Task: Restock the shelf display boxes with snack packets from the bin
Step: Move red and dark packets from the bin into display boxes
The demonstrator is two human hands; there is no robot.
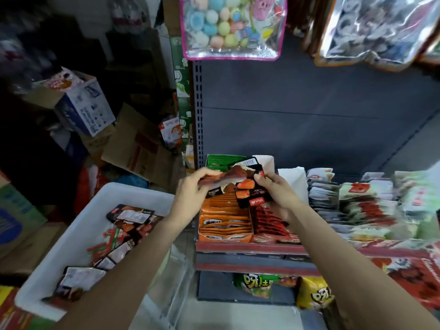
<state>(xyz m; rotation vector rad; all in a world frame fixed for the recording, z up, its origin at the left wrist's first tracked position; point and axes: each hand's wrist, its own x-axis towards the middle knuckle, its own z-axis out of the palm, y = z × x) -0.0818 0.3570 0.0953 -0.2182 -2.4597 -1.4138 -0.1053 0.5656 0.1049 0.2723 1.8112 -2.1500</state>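
Our left hand (190, 196) pinches the left end of a small stack of snack packets (240, 184), thumb on top and fingers curled beneath. Our right hand (277, 195) grips the same stack from the other side, its thumb pressed on a black and orange packet, fingers wrapped under. We hold the stack between both hands, above the shelf (250, 248).

Directly under our hands sits an orange display box (225, 222), full of orange packets standing in a row. Just right of it, below our right wrist, is a row of red packets (270, 222). Behind our hands stands a green box (221, 160). Farther right of our right hand, more packets (357, 201) lie piled along the shelf, blurred.

Down and left of our left forearm is the white bin (95, 206), holding loose packets in black, orange and red. Beyond our left hand lie cardboard boxes (133, 144). Above us hangs a clear bag of pastel toys (231, 27).
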